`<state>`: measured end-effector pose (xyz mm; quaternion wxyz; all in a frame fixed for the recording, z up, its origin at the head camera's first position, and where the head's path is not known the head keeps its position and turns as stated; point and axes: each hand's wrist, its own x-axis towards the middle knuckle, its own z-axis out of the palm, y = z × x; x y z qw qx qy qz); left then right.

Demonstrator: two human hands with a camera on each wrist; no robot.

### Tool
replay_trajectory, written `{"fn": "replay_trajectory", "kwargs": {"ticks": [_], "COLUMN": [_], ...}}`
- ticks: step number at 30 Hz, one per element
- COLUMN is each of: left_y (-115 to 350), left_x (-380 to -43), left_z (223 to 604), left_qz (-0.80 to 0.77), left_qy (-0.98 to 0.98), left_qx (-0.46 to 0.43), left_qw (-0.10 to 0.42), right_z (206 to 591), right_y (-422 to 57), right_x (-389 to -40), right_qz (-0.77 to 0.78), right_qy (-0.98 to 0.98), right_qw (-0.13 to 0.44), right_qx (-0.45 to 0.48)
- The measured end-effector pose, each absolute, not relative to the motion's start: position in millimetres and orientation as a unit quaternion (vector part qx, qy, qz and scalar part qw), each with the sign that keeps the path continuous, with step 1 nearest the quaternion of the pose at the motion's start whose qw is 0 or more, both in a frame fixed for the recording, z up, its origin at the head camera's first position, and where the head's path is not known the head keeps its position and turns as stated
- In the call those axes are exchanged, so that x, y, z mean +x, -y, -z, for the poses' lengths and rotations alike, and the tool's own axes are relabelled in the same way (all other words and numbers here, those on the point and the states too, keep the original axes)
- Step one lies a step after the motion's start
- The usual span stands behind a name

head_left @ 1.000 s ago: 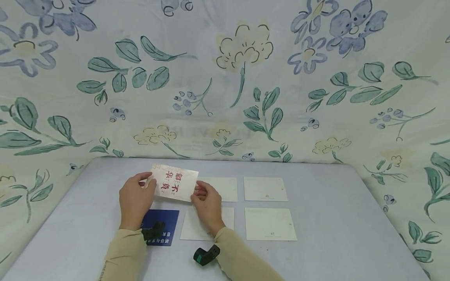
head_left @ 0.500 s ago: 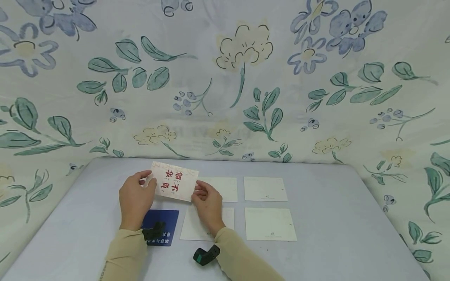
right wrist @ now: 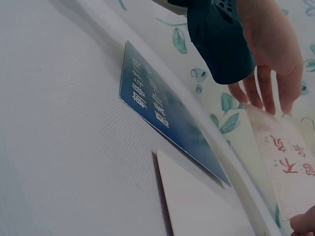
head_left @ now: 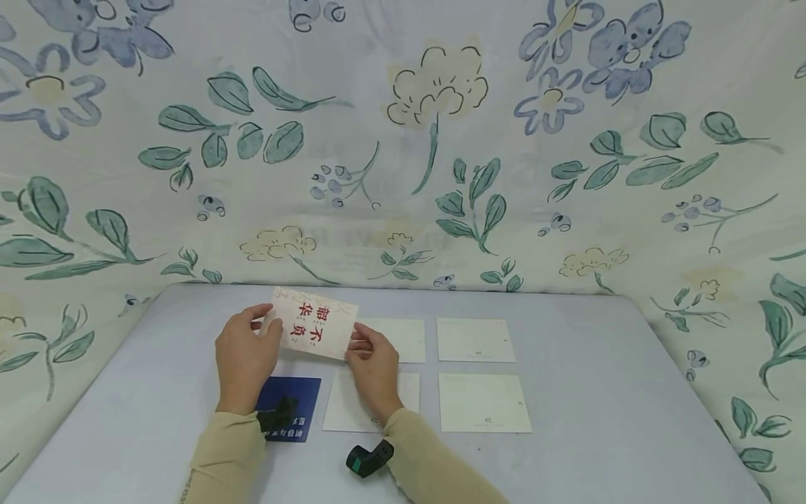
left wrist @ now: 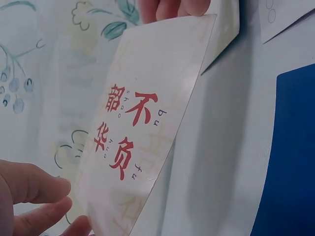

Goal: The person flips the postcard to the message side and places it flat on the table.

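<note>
A white card [head_left: 317, 323] with red Chinese characters is held up, tilted, over the back left part of the table. My left hand [head_left: 247, 360] pinches its left end between thumb and fingers. At the opposite end, my right hand [head_left: 374, 367] grips the edge. The left wrist view shows the card's printed face [left wrist: 142, 113], with small pinyin beside the characters. Beneath my left wrist lies a blue card [head_left: 305, 406] with white writing, partly covered by a black wrist camera. My right hand and forearm partly hide a pale card [head_left: 340, 406] and another pale card [head_left: 399, 339] behind it.
Two more pale cards, a back one [head_left: 476, 339] and a front one [head_left: 485, 402], lie flat right of my hands. All rest on a white-covered table [head_left: 617, 420]. A floral cloth [head_left: 403, 154] hangs behind the table's far edge.
The held card has risen slightly and shifted a little to the right, its printed face tipped more upright. Both hands keep their grip; the cards on the table stay put.
</note>
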<state>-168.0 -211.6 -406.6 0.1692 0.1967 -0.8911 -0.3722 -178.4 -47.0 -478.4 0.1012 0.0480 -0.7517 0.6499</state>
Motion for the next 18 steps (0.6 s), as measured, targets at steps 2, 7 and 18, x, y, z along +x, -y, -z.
{"fn": "replay_trajectory", "kwargs": {"ticks": [2,7,18], "left_y": [210.2,209.6,202.1], "left_x": [-167.1,-169.0,-166.5], "left_z": [404.4,406.5,401.5], "left_qz": [0.371,0.37,0.38], "left_qy": [0.892,0.893,0.886], "left_qx": [0.196,0.187,0.183], "left_qw": [0.167,0.177,0.191], "right_z": [478.5,478.1,477.5], "right_y": [46.8,45.7,45.1], "right_x": [-178.6,-179.6,-179.6], "right_qz": [-0.652,-0.66,-0.666], "right_qy": [0.75,0.742,0.735], "right_qw": [0.105,0.109,0.124], "right_qx": [0.046,0.037,0.016]}}
